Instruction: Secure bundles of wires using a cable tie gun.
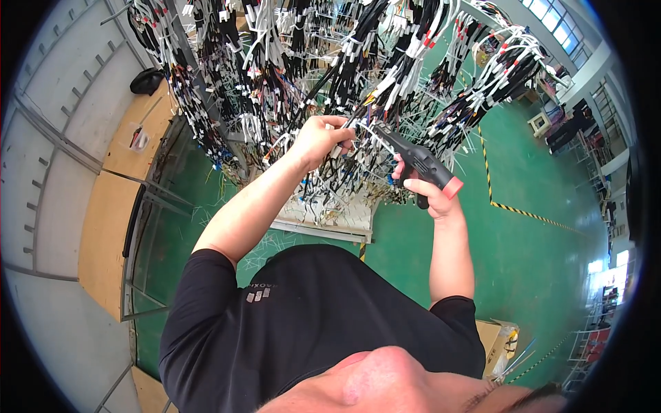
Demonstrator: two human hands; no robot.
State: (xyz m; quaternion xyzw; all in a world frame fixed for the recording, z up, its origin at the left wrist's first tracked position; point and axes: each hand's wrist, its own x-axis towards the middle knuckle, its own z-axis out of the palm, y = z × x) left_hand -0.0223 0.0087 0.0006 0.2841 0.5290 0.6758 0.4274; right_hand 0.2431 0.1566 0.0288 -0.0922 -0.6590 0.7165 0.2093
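In my right hand (pixel 441 204) is a black cable tie gun (pixel 418 160) with a red rear end, my fingers wrapped round its grip. Its nose points up and to the left, at the wires by my left fingertips. My left hand (pixel 319 142) is closed, thumb and fingers pinching a wire bundle (pixel 353 117) that hangs from the rack. Whether a cable tie sits in the gun's nose is too small to tell. Black and white wire harnesses (pixel 396 76) hang thickly right behind both hands.
More harnesses (pixel 506 65) hang at the far right and left. Beneath them is a pale base (pixel 330 219) strewn with cut tie ends. A wooden bench (pixel 110 220) runs along the left wall. Yellow-black tape (pixel 489 172) marks the green floor, and a cardboard box (pixel 490 341) stands low right.
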